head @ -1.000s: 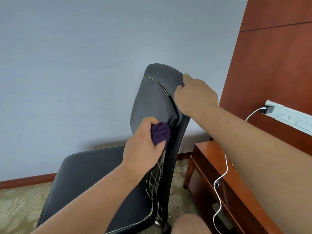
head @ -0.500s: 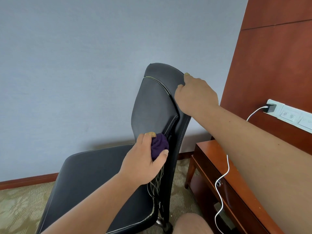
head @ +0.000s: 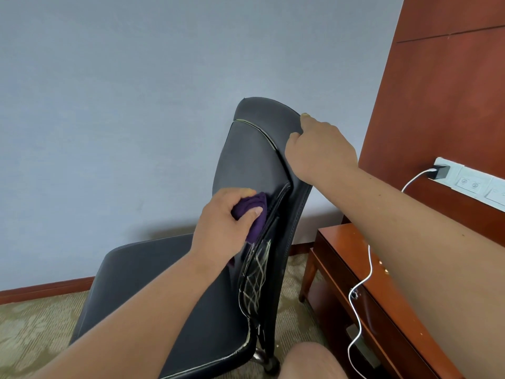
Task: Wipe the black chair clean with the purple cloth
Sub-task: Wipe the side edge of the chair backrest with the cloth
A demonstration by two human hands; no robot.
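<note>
The black leather chair [head: 164,285] stands on the carpet by the wall. Its seat faces left and its tall back leans up and a bit right. The left hand [head: 224,228] squeezes the bunched purple cloth [head: 255,214] against the low back. The right hand [head: 319,149] grips the top edge.

You are in a furnished room of the hotel or guest-room type. Identify it by the patterned carpet [head: 35,324], wooden skirting board [head: 46,289], plain blue-grey wall [head: 109,105], red-brown wood wall panel [head: 437,91] with built-in socket strip [head: 472,184], plugged-in charger [head: 441,170] and matching wooden tabletop [head: 352,253].
</note>
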